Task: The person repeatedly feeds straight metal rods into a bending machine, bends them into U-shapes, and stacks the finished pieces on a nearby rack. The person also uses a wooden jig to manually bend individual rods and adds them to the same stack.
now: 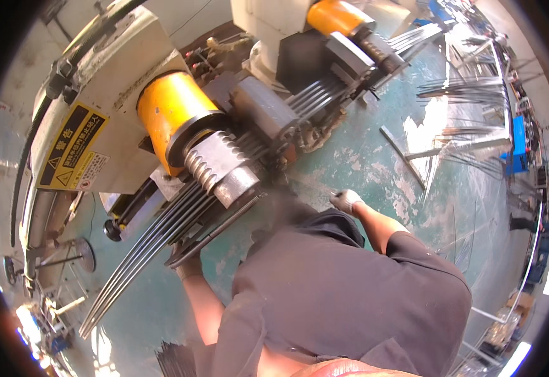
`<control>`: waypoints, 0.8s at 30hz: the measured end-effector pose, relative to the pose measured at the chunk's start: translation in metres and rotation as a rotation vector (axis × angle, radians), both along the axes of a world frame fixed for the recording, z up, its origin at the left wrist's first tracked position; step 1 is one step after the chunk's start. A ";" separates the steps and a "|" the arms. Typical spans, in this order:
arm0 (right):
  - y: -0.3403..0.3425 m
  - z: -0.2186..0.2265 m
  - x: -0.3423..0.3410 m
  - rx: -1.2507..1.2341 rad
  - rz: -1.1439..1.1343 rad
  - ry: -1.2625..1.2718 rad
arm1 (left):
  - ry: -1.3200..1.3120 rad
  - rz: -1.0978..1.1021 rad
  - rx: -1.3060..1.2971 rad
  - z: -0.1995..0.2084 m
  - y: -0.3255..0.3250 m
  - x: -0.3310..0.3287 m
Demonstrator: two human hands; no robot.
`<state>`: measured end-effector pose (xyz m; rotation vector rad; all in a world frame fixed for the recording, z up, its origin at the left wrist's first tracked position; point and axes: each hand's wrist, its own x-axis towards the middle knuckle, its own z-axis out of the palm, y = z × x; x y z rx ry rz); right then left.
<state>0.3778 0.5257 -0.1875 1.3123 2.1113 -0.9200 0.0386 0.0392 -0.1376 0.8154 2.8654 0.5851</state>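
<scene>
Lower left, your gloved left hand (191, 266) meets a dark metal bar (224, 227), perhaps steadying it, grip hidden. Your white-gloved right hand (346, 200) curls near centre, contents unclear. At left, grey steel rods (143, 251) lie parallel beneath a ribbed silver cylinder (216, 162), apparently for alignment.

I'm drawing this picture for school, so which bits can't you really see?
- Left hand: in the head view, the dark bar hides part of it, so its grip can't be told.
- Right hand: in the head view, too small to tell whether it holds anything.
- Feet: in the head view, the dark shirt blocks them.
- Dark bundle: cut off by the head view's lower edge.
</scene>
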 end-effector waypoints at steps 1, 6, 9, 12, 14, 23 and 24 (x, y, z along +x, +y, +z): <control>-0.009 0.017 0.013 -0.072 -0.035 -0.069 | -0.277 0.140 0.387 -0.011 -0.004 0.002; -0.028 0.034 0.089 -0.036 -0.294 -0.038 | -1.591 0.838 1.430 -0.115 -0.024 0.031; -0.019 -0.006 0.126 -0.062 -0.362 -0.028 | -1.459 1.006 1.243 -0.081 0.017 0.073; 0.002 -0.010 0.128 -0.053 -0.174 -0.091 | -1.395 0.501 1.276 -0.104 -0.022 0.108; 0.024 -0.008 0.116 -0.069 -0.012 -0.068 | -1.392 0.542 1.319 -0.109 -0.022 0.131; 0.102 0.054 0.073 0.018 -0.026 0.271 | -1.158 1.216 0.959 -0.068 0.068 0.272; 0.103 0.068 0.075 0.024 -0.020 0.312 | -1.170 1.087 0.905 -0.076 0.065 0.278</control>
